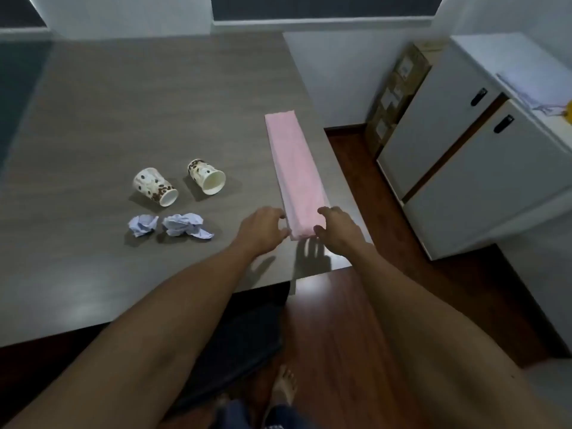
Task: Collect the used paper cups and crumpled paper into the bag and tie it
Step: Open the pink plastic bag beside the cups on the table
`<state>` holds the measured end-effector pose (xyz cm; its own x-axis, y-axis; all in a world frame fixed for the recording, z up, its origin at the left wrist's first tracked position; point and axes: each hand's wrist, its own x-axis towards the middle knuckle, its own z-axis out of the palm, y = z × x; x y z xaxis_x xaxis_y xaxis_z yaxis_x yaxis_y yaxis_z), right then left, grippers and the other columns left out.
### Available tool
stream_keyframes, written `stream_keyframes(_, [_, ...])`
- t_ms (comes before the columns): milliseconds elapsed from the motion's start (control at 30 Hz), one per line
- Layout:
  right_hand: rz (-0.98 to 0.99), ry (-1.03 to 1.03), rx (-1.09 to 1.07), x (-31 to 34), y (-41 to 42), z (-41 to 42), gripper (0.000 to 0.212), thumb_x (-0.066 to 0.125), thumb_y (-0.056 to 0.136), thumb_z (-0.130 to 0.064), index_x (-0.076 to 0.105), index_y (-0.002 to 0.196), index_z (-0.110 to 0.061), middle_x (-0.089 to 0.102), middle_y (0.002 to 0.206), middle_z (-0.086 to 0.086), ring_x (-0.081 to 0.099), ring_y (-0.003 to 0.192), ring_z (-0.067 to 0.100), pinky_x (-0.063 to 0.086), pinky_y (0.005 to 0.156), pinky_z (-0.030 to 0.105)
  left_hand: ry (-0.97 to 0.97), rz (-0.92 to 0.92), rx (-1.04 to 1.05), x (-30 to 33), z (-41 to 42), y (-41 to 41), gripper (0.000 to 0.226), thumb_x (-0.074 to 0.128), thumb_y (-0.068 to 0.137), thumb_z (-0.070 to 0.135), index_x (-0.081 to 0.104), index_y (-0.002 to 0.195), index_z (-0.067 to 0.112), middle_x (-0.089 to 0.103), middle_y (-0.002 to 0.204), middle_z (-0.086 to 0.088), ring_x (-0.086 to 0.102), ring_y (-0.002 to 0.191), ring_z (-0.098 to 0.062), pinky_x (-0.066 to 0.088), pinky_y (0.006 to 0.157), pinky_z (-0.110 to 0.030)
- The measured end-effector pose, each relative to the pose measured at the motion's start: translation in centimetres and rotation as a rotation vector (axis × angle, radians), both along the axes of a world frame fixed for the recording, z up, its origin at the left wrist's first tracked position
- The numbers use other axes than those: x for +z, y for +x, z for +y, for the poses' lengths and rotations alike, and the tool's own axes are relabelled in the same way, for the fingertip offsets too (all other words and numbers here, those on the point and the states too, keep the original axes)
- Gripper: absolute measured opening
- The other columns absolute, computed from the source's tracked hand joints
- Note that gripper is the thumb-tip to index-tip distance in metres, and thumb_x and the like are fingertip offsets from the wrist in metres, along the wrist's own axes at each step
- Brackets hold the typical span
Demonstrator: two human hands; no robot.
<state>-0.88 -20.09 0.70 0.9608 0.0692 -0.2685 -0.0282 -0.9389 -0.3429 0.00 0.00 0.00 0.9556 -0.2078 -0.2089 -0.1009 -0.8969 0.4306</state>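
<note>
A pink bag (pixel 294 168), folded into a long flat strip, lies on the grey table (pixel 123 103) near its right edge. My left hand (pixel 263 229) and my right hand (pixel 335 227) flank the strip's near end, fingers spread and touching its two sides, neither closed around it. Two patterned paper cups lie on their sides at mid-table, one (pixel 154 186) to the left of the other (pixel 206 176). In front of them sit two crumpled balls of pale paper, a small one (pixel 142 224) and a larger one (pixel 185 225).
The table's right edge drops to a wooden floor (pixel 356 305). White cabinets (pixel 464 168) and cardboard boxes (pixel 396 94) stand to the right. A dark chair (pixel 244 335) sits under the near table edge. My bare foot (pixel 284 385) shows below.
</note>
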Motion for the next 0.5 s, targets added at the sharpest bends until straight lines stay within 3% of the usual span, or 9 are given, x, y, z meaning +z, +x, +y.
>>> stream_keyframes(167, [0.019, -0.018, -0.044, -5.9, 0.3, -0.4, 0.051, 0.062, 0.098, -0.039, 0.045, 0.143, -0.021, 0.046, 0.147, 0.011, 0.043, 0.134, 0.032, 0.044, 0.107, 0.053, -0.097, 0.028, 0.047, -5.7, -2.4, -0.2, 0.052, 0.07, 0.09, 0.043, 0.061, 0.137, 0.023, 0.059, 0.13, -0.004, 0.062, 0.115, -0.024, 0.052, 0.095, -0.039])
stream_keyframes(267, [-0.019, -0.088, -0.034, -8.2, 0.5, 0.1, 0.045, 0.06, 0.098, -0.042, 0.046, 0.137, -0.024, 0.049, 0.141, 0.01, 0.047, 0.128, 0.029, 0.045, 0.105, 0.05, -0.134, -0.049, 0.118, -8.0, -3.2, -0.3, 0.042, 0.067, 0.093, 0.041, 0.064, 0.132, 0.027, 0.058, 0.118, 0.001, 0.061, 0.1, -0.02, 0.056, 0.085, -0.04])
stream_keyframes(400, [-0.1, -0.097, -0.05, -9.2, 1.3, 1.2, 0.03, 0.061, 0.1, -0.03, 0.056, 0.128, -0.02, 0.06, 0.132, 0.01, 0.056, 0.115, 0.028, 0.044, 0.102, 0.041, -0.216, -0.072, 0.253, -8.9, -3.4, 0.3, 0.016, 0.06, 0.1, 0.03, 0.073, 0.107, 0.025, 0.056, 0.104, 0.005, 0.06, 0.087, -0.015, 0.056, 0.076, -0.037])
stream_keyframes(500, [-0.101, -0.028, -0.097, -8.6, 1.6, 2.1, 0.027, 0.061, 0.1, -0.021, 0.058, 0.126, -0.017, 0.067, 0.124, 0.009, 0.064, 0.104, 0.027, 0.05, 0.097, 0.04, -0.394, -0.112, 0.447, -8.3, -2.6, 1.1, 0.01, 0.061, 0.095, 0.013, 0.071, 0.098, 0.015, 0.066, 0.1, -0.004, 0.063, 0.087, -0.023, 0.052, 0.078, -0.033])
